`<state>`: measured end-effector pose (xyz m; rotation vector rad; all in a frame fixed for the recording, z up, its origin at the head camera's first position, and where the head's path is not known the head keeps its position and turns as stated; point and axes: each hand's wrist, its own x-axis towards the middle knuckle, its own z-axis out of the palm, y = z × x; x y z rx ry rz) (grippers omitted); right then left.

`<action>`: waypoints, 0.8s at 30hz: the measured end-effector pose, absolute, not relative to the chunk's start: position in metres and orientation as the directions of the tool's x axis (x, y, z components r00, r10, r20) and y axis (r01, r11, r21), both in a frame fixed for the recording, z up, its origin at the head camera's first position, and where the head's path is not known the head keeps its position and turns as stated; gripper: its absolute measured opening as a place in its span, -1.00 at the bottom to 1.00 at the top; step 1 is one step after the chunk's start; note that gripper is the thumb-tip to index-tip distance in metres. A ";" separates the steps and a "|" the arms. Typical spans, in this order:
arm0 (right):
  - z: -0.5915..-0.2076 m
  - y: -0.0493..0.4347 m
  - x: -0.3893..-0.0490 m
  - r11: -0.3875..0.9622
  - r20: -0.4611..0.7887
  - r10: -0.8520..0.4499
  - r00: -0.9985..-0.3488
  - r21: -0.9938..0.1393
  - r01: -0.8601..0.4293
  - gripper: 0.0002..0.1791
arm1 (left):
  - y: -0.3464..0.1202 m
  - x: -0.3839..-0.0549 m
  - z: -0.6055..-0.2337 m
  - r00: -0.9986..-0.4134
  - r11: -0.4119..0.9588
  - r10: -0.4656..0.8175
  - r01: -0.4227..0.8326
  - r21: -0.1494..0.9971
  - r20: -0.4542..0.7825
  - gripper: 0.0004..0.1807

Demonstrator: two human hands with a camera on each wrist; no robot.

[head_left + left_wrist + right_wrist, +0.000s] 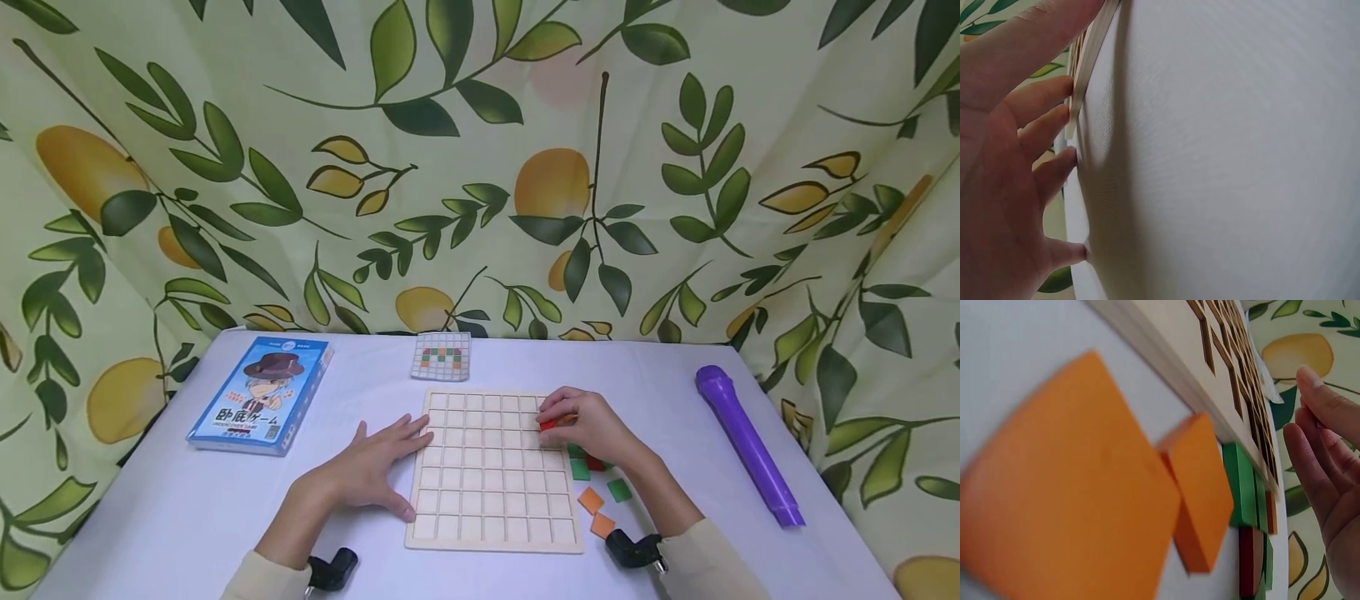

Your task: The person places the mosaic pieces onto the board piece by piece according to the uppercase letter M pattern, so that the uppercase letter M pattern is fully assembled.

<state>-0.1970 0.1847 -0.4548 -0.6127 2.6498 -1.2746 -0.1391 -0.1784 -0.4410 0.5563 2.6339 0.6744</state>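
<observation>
A square wooden board (491, 479) with a grid of shallow cells lies at the middle of the table. My left hand (367, 467) is spread at its left side, thumb and fingertips touching the edge; the left wrist view shows those fingers (1047, 131) beside the board's rim. Over the upper right cells, my right hand (588, 425) pinches a small red tile (548, 424) between thumb and fingers. Loose tiles lie right of the board: green (580, 470), dark red (595, 463) and orange (591, 500) ones, some partly hidden under the right hand.
Behind the board lies a small gridded card (441, 342) with coloured squares. A blue game box (258, 396) sits at the left, and a purple microphone-shaped object (750, 446) lies at the right. A leaf-patterned curtain (480, 250) hangs behind the white table.
</observation>
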 end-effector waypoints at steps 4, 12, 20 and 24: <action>-0.455 0.175 -0.195 0.529 0.040 -0.438 -0.898 -0.797 -0.293 -0.78 | -0.178 -0.137 -0.440 -0.862 0.812 0.442 0.267 0.519 -0.247 0.23; -0.454 0.159 -0.192 0.494 0.049 -0.479 -0.876 -0.810 -0.316 -0.80 | -0.177 -0.137 -0.440 -0.867 0.810 0.436 0.262 0.524 -0.240 0.23; -0.458 0.148 -0.187 0.468 0.099 -0.524 -0.846 -0.796 -0.384 -0.77 | -0.176 -0.135 -0.443 -0.865 0.802 0.441 0.261 0.537 -0.239 0.23; -0.457 0.143 -0.187 0.459 0.120 -0.549 -0.827 -0.784 -0.419 -0.77 | -0.177 -0.135 -0.442 -0.865 0.808 0.443 0.271 0.524 -0.235 0.22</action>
